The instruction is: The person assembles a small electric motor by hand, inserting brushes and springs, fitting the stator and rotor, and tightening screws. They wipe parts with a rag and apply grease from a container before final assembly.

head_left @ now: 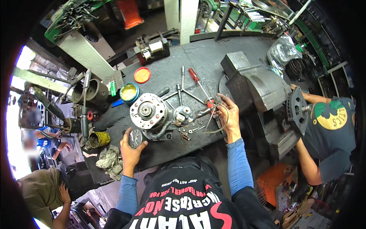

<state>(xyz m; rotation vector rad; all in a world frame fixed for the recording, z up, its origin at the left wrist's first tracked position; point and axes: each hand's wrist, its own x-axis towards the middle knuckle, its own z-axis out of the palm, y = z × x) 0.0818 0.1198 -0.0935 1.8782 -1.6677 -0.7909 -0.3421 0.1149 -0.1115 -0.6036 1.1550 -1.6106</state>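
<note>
My left hand (130,154) grips a small round dark disc (135,138) between thumb and fingers, at the bench's front edge. Right beside it stands a motor-like machine part (148,110), with a silver bolted flange and a central shaft on top. My right hand (230,121) is raised over the bench, fingers closed on a thin, curved brownish band (214,132) that hangs in a loop. Between the hands sits a small round metal housing (183,114). Close to it lie small bolts and nuts (194,129), a red-handled screwdriver (195,76) and a T-shaped socket wrench (183,82).
A large bench vise (251,84) stands to the right. Behind the machine part are an open tub of yellow grease (129,92) and its red lid (142,75). A crumpled rag (109,160) and yellow can (100,139) sit at left. A co-worker (331,129) holds a dark round plate (296,108).
</note>
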